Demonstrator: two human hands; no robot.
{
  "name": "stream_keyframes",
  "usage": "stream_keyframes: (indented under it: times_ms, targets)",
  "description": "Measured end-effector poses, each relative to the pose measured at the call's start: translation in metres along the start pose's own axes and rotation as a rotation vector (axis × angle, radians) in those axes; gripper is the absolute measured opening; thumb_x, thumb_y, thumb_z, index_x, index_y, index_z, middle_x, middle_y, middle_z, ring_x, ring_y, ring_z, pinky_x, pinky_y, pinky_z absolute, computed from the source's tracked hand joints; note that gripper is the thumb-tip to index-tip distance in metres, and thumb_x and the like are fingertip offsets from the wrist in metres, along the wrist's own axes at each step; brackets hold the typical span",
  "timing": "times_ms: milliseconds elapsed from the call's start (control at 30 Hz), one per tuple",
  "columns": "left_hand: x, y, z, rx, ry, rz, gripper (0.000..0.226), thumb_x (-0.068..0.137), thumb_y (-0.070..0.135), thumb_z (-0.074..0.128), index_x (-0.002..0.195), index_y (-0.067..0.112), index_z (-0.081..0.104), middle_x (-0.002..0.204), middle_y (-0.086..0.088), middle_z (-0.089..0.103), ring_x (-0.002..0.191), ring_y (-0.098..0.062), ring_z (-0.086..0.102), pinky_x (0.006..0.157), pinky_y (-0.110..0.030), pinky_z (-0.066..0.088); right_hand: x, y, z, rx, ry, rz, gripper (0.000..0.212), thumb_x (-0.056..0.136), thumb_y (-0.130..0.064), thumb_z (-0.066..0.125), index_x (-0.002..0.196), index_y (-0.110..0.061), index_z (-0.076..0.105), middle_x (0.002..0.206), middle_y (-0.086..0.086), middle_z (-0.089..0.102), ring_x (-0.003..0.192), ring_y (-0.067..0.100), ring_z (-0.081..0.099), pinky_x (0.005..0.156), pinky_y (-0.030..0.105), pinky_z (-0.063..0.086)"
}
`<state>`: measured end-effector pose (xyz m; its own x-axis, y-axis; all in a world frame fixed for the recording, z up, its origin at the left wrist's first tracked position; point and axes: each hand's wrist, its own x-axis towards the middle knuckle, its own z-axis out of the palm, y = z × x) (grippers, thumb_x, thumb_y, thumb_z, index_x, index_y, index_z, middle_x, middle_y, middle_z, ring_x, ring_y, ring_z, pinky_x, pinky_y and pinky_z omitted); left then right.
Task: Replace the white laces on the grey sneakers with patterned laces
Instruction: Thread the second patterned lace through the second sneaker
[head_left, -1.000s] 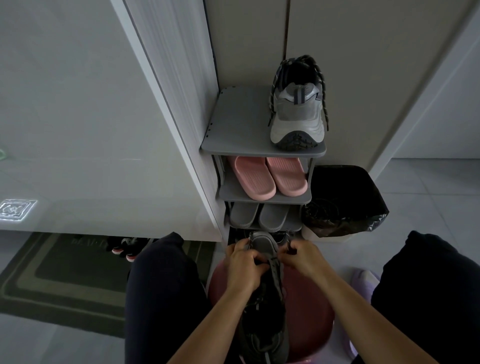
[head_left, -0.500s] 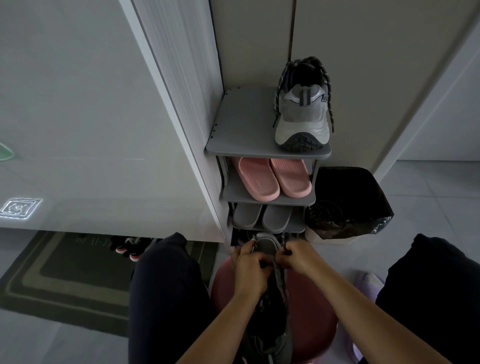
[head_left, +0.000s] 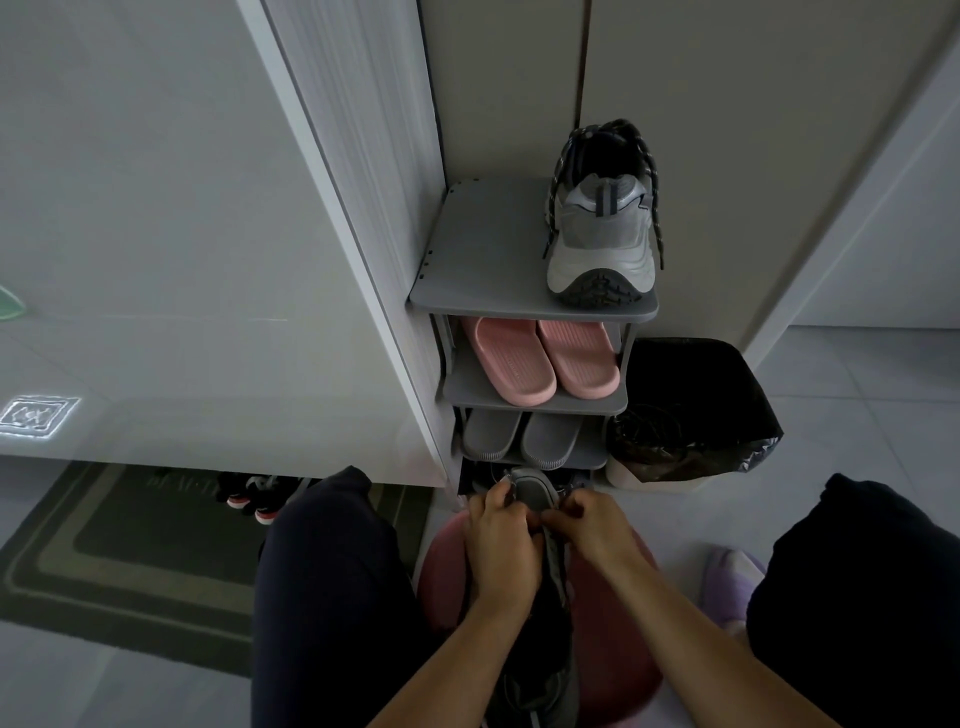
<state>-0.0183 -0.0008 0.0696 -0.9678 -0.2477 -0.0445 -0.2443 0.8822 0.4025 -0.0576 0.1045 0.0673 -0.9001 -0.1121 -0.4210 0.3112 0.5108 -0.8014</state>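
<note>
Since a second earlier, both hands had drawn slightly closer together over the toe end of the grey sneaker (head_left: 530, 488), which lay on the red stool (head_left: 613, 623) with its toe pointing at the foot of the grey shoe rack (head_left: 483, 249). My left hand (head_left: 501, 551) had its fingers curled round the sneaker's edge, steadying it. My right hand (head_left: 595, 532) had thumb and fingers bunched in a pinch on the patterned lace (head_left: 555, 566), a speckled strip of which ran back from under that hand along the shoe's middle. Nothing else had shifted, so I judged I was partway through working the lace into the eyelets nearest the toe, with small tugs and no long pull.

On the rack's top shelf stood the second grey sneaker (head_left: 602, 244), heel toward me, with dark speckled laces (head_left: 655, 208) hanging down both its sides. I took that one as done and this shoe as the remaining half of the job. No white laces showed anywhere.

Much was hard to read. It was dim, my hands covered the eyelets, and I could not tell which hole the lace was in or how many were threaded. The sneaker's heel was cut off at the picture's lower edge, and my forearms hid most of its sides. Pink slippers (head_left: 540, 364) and grey slippers (head_left: 519, 436) sat on the rack's lower shelves, and a black bin bag (head_left: 691, 405) stood just right of the rack.
</note>
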Motion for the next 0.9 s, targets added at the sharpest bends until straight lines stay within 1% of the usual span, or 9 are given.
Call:
stream_keyframes:
  times_ms: [100, 167, 300, 400, 533, 667, 733, 800, 900]
  targets:
    - [0.000, -0.003, 0.004, -0.062, -0.009, -0.005, 0.011, 0.058, 0.004, 0.081, 0.061, 0.007, 0.071, 0.113, -0.010, 0.067, 0.100, -0.031, 0.062, 0.080, -0.030, 0.051, 0.001, 0.001, 0.002, -0.032, -0.005, 0.012, 0.031, 0.082, -0.019, 0.067, 0.060, -0.014, 0.045, 0.057, -0.004, 0.044, 0.052, 0.005, 0.039, 0.048, 0.016, 0.028]
    - [0.000, -0.004, 0.001, -0.074, 0.003, 0.014, 0.002, 0.069, 0.004, 0.073, 0.071, 0.003, 0.073, 0.123, -0.011, 0.062, 0.111, -0.033, 0.055, 0.089, -0.033, 0.047, -0.001, 0.000, 0.000, -0.002, -0.053, 0.039, 0.024, 0.085, -0.024, 0.064, 0.071, -0.008, 0.052, 0.061, -0.002, 0.048, 0.055, 0.007, 0.044, 0.049, 0.016, 0.031]
    - [0.007, -0.004, -0.007, -0.065, -0.061, 0.074, 0.019, 0.083, 0.010, 0.060, 0.097, 0.003, 0.071, 0.140, -0.005, 0.046, 0.128, -0.027, 0.037, 0.105, -0.026, 0.033, -0.005, -0.005, 0.003, 0.120, -0.122, 0.082, 0.037, 0.081, -0.032, 0.068, 0.098, -0.003, 0.053, 0.081, 0.006, 0.057, 0.070, 0.015, 0.052, 0.056, 0.021, 0.039]
    - [0.013, -0.009, -0.013, -0.093, -0.142, 0.068, 0.022, 0.089, 0.013, 0.054, 0.104, 0.008, 0.069, 0.144, 0.000, 0.038, 0.131, -0.019, 0.030, 0.103, -0.014, 0.025, -0.003, -0.003, 0.005, 0.166, -0.141, 0.107, 0.033, 0.080, -0.026, 0.070, 0.097, -0.004, 0.052, 0.081, 0.007, 0.056, 0.069, 0.015, 0.052, 0.057, 0.021, 0.039]
    - [0.020, -0.011, -0.018, -0.128, -0.229, 0.046, 0.015, 0.085, 0.012, 0.060, 0.093, 0.007, 0.071, 0.141, -0.002, 0.041, 0.125, -0.017, 0.043, 0.102, -0.019, 0.035, -0.006, -0.008, 0.002, 0.684, -0.114, 0.173, 0.006, 0.085, 0.002, 0.055, 0.087, -0.003, 0.057, 0.072, 0.008, 0.060, 0.061, 0.012, 0.059, 0.057, 0.020, 0.047]
    - [0.022, -0.009, -0.025, -0.143, -0.284, 0.063, 0.017, 0.085, 0.011, 0.059, 0.093, 0.002, 0.070, 0.139, -0.006, 0.043, 0.118, -0.022, 0.050, 0.093, -0.019, 0.038, -0.001, -0.034, -0.024, 0.904, 0.046, 0.046, 0.022, 0.089, -0.007, 0.053, 0.069, -0.013, 0.058, 0.063, 0.001, 0.061, 0.059, 0.009, 0.058, 0.060, 0.020, 0.047]
    - [0.022, -0.011, -0.026, -0.149, -0.294, 0.060, 0.015, 0.084, 0.010, 0.060, 0.090, 0.001, 0.071, 0.136, -0.007, 0.045, 0.116, -0.020, 0.052, 0.081, -0.013, 0.034, -0.004, -0.039, -0.034, 0.819, -0.014, -0.015, 0.030, 0.088, -0.015, 0.057, 0.058, -0.015, 0.059, 0.059, 0.000, 0.058, 0.056, 0.009, 0.053, 0.062, 0.022, 0.042]
    - [0.022, -0.013, -0.026, -0.150, -0.296, 0.071, 0.014, 0.083, 0.010, 0.062, 0.088, 0.000, 0.070, 0.132, -0.007, 0.048, 0.115, -0.018, 0.052, 0.076, -0.009, 0.030, -0.015, -0.031, -0.030, 0.437, -0.078, -0.039, 0.031, 0.083, -0.017, 0.065, 0.055, -0.013, 0.055, 0.054, -0.002, 0.052, 0.050, 0.002, 0.047, 0.059, 0.016, 0.039]
    - [0.021, -0.016, -0.028, -0.147, -0.286, 0.106, 0.014, 0.085, 0.010, 0.061, 0.090, 0.000, 0.070, 0.130, -0.004, 0.047, 0.114, -0.015, 0.051, 0.075, -0.006, 0.028, -0.031, -0.012, -0.007, 0.122, -0.185, -0.038, 0.032, 0.074, -0.002, 0.070, 0.056, -0.006, 0.045, 0.060, 0.006, 0.044, 0.057, 0.010, 0.044, 0.054, 0.017, 0.035]
